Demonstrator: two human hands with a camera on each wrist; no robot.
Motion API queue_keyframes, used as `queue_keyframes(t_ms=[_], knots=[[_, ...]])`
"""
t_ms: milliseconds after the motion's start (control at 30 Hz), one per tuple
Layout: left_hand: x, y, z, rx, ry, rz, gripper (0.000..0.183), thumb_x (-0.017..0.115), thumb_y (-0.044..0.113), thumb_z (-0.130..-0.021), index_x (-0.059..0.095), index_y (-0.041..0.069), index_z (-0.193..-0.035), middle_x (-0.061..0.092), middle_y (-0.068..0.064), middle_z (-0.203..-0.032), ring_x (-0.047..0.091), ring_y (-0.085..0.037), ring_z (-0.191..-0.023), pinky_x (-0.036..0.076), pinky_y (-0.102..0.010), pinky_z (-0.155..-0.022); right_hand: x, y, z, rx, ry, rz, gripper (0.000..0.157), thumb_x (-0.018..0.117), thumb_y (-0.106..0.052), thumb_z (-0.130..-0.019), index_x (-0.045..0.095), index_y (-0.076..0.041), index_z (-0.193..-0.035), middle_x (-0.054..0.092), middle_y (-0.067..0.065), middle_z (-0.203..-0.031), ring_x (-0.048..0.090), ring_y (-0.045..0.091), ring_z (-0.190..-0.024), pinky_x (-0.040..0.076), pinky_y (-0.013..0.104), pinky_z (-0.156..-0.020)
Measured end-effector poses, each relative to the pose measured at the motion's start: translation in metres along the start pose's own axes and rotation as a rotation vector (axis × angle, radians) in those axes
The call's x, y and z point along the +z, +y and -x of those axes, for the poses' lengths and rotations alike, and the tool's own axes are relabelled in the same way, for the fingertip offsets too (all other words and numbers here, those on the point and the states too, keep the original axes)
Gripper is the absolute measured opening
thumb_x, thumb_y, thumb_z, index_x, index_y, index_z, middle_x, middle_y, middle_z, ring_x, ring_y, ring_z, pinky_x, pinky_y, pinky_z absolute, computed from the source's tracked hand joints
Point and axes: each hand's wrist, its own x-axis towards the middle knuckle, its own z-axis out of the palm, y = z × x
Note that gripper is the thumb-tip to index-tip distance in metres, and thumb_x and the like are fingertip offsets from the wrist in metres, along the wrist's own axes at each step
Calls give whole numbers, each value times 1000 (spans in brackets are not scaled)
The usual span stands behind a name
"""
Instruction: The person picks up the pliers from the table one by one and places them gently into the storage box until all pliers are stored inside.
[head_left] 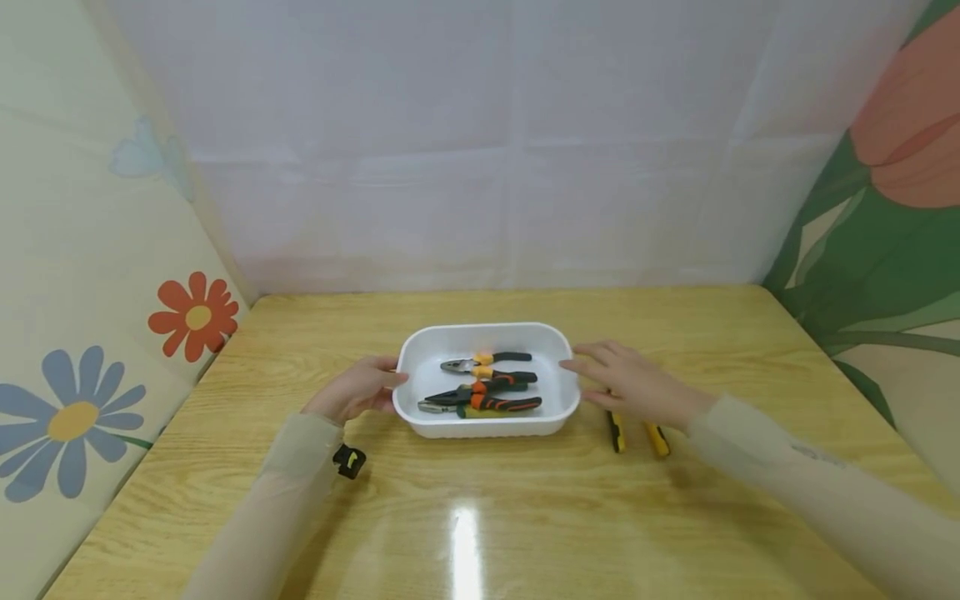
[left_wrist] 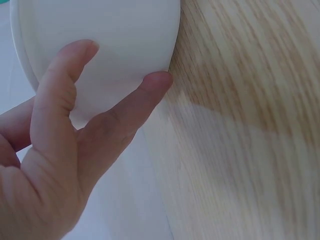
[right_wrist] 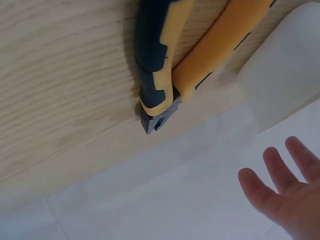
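A white plastic tray (head_left: 480, 427) stands on the wooden table with several pliers in it. Two of them are yellow-and-black pliers (head_left: 512, 357) and, in front, orange-and-black long-nose pliers (head_left: 450, 397). My left hand (head_left: 356, 390) holds the tray's left end, thumb over the rim and fingers on the outer wall (left_wrist: 117, 55). At the right end, my right hand (head_left: 630, 383) reaches with spread fingers; the right wrist view shows them apart from the tray. Beneath that hand lies another pair of yellow-and-black pliers (right_wrist: 162, 75), partly hidden in the head view.
The wooden table (head_left: 360, 525) extends forward to a white cloth backdrop (head_left: 465, 167). Flower-patterned panels (head_left: 75, 250) stand along both sides. A small black strap piece (head_left: 348, 461) shows at my left wrist.
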Motion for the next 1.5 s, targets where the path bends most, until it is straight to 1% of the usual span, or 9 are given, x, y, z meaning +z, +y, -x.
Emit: queue_keyframes(t_ms=[167,367,567,700,867,1033,1200,1400,1500], knots=[[0,-1,0,4,-1,-1,46,44,2,-101,31,-15,-142,60,-17,-100,61,-13,-69,54,-19,-57,-3,-3,8,124,-31,7,49,72,-14,-88,57,-3,-132,52,26,-131,48,43,-118,42,62,-95],[0,-2,0,18,-10,5,47,45,1,-100,31,-17,-141,60,-16,-98,61,-13,-69,54,-18,-57,-6,-8,17,217,-8,36,50,72,-14,-88,55,-1,-134,51,28,-131,47,45,-118,41,64,-96],[0,-2,0,22,-18,0,46,46,1,-100,32,-18,-140,60,-15,-96,61,-12,-67,55,-19,-57,-4,-16,26,326,1,28,49,71,-14,-89,54,0,-134,49,30,-132,45,46,-120,37,63,-100],[-1,-1,0,19,-21,0,46,45,1,-100,32,-18,-140,60,-14,-96,61,-12,-67,55,-19,-57,1,-19,31,354,27,41,51,71,-15,-89,53,0,-135,49,29,-133,46,46,-119,37,65,-99],[-2,-1,1,17,-24,-8,46,45,2,-100,32,-18,-140,61,-15,-96,61,-12,-67,55,-19,-58,7,-22,37,370,75,75,52,73,-16,-88,53,2,-133,52,30,-127,49,46,-115,43,64,-93],[-2,-1,0,7,-13,-12,46,46,2,-100,32,-17,-141,61,-16,-98,61,-13,-68,55,-19,-58,10,-27,40,460,41,103,55,71,-20,-89,50,5,-134,51,32,-127,48,51,-114,45,66,-88],[-2,-1,-1,7,-10,-11,47,46,3,-100,32,-16,-141,60,-15,-98,61,-13,-69,54,-18,-57,16,-32,41,573,-21,87,61,69,-26,-90,46,6,-138,46,37,-129,46,57,-112,45,70,-83],[-2,-2,-1,9,-15,-5,47,46,3,-100,32,-16,-141,59,-15,-98,61,-13,-70,54,-18,-58,24,-34,46,622,-43,74,67,70,-29,-90,43,5,-141,47,40,-123,49,57,-106,47,68,-80],[-2,-2,-1,9,-19,-5,47,46,3,-101,32,-16,-141,59,-16,-99,61,-13,-70,54,-18,-58,26,-36,46,665,-83,34,70,69,-33,-90,40,5,-142,46,42,-121,48,59,-105,47,68,-80]])
